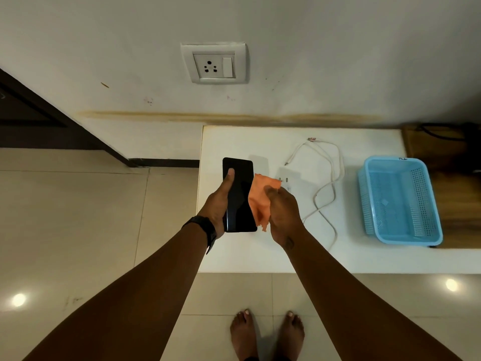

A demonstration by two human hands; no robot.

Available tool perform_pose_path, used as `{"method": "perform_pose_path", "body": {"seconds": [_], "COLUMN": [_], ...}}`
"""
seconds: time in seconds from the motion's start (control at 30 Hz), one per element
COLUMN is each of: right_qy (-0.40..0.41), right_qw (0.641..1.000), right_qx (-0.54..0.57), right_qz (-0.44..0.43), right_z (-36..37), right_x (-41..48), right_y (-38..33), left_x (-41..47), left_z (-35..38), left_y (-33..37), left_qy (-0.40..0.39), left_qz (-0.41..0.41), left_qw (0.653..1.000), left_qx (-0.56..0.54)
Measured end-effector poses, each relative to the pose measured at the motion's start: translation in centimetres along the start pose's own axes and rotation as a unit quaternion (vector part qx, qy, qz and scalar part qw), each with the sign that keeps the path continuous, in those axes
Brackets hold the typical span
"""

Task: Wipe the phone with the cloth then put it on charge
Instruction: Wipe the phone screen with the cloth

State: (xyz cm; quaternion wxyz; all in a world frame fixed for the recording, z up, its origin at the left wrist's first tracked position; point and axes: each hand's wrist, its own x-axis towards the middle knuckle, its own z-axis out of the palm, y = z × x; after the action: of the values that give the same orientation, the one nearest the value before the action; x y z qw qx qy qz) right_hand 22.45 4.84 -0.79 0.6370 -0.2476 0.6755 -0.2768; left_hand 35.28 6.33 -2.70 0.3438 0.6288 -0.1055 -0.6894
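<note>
A black phone [240,196] is held screen-up above the left part of the white table [364,259]. My left hand [220,201] grips its left edge, thumb lying on the glass. My right hand [282,212] holds an orange cloth [260,201] bunched against the phone's right edge. On the table just beyond my right hand lies a white charger plug [283,182], partly hidden by the cloth and hand. Its white cable [330,178] loops across the tabletop to the right. A white wall socket [214,64] with a switch sits on the wall above the table.
A light blue perforated plastic basket [399,201] stands on the table's right end. A wooden surface [453,196] with dark cables lies further right. A dark door frame [52,118] is at the left. Beige floor tiles and my bare feet [268,332] are below.
</note>
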Motion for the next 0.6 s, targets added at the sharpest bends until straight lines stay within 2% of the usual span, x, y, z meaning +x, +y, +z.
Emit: {"method": "perform_pose_path", "body": {"seconds": [0.17, 0.33, 0.5, 0.57, 0.6], "right_qy": [0.010, 0.023, 0.065, 0.097, 0.114], "right_qw": [0.999, 0.996, 0.988, 0.977, 0.959], "right_qx": [-0.025, -0.062, -0.097, -0.123, -0.180], "right_qz": [-0.043, -0.066, -0.102, -0.143, -0.187], "right_z": [-1.2, -1.8, -2.2, -2.0, -1.8], "right_x": [-0.9, -1.3, -0.9, -0.5, -0.2], "right_y": [-0.9, -1.6, -2.8, -3.4, -3.7], "left_x": [-0.2, -0.2, -0.3, -0.6, -0.6], "left_z": [0.1, -0.4, -0.8, -0.9, -1.0], "left_y": [0.5, 0.5, 0.2, 0.5, 0.6], "left_qy": [-0.089, -0.125, -0.130, -0.144, -0.149], "left_qz": [-0.013, -0.058, -0.036, -0.034, -0.038], "left_qw": [0.995, 0.982, 0.968, 0.964, 0.964], "left_qx": [-0.039, -0.127, -0.213, -0.220, -0.219]}}
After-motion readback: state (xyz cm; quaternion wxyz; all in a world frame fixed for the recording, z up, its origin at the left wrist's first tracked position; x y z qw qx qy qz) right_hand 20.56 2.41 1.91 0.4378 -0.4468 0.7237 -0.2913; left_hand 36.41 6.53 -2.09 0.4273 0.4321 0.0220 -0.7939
